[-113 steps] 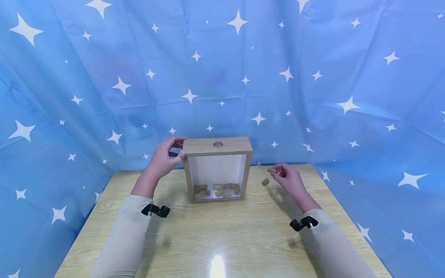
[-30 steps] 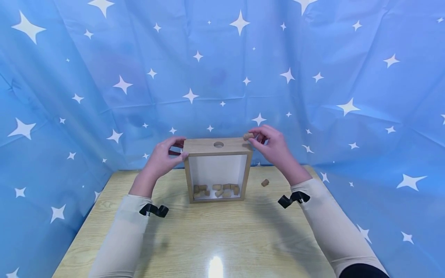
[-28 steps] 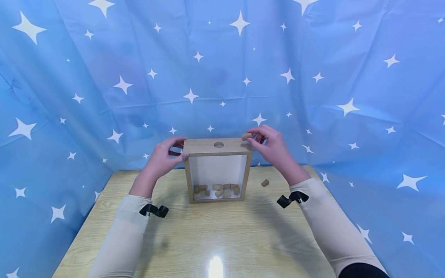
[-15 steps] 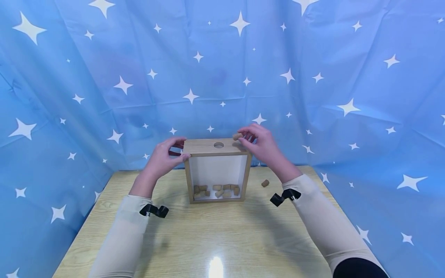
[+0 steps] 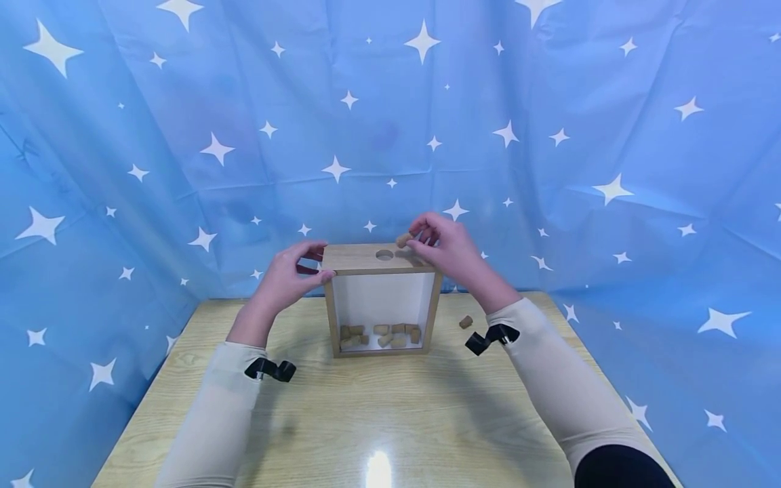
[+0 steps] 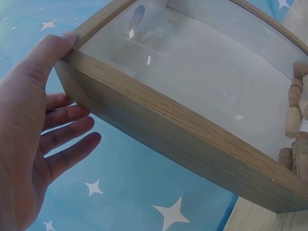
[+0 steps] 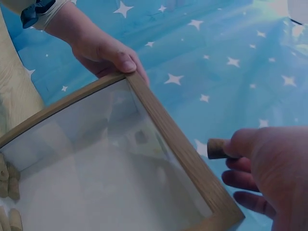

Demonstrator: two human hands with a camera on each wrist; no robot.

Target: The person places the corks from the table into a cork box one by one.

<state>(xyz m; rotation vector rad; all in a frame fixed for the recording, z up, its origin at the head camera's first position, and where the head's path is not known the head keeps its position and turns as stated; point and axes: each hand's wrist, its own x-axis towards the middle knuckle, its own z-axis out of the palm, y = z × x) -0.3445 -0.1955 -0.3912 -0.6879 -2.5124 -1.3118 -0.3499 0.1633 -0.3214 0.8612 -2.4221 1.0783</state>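
A shallow wooden box frame [image 5: 354, 256] with a clear front stands upright on the table, a round hole [image 5: 384, 255] in its top. My left hand [image 5: 285, 274] holds its upper left corner, thumb on the front edge and fingers behind, as the left wrist view also shows. Between thumb and fingertips my right hand [image 5: 448, 247] pinches a wine cork [image 7: 216, 148], just above the top panel and right of the hole. Several corks [image 5: 398, 342] lie along the bottom inside the box. One loose cork [image 5: 466, 322] rests on the table to the right.
The light wood table [image 5: 354, 420] reaches back to a blue curtain [image 5: 390, 135] with white stars. Black brackets [image 5: 270, 369] sit on both sleeved wrists.
My right hand has lifted a cork off the table beside the loose one and carried it up and left over the box top, close to the hole. My left hand stays at its corner.
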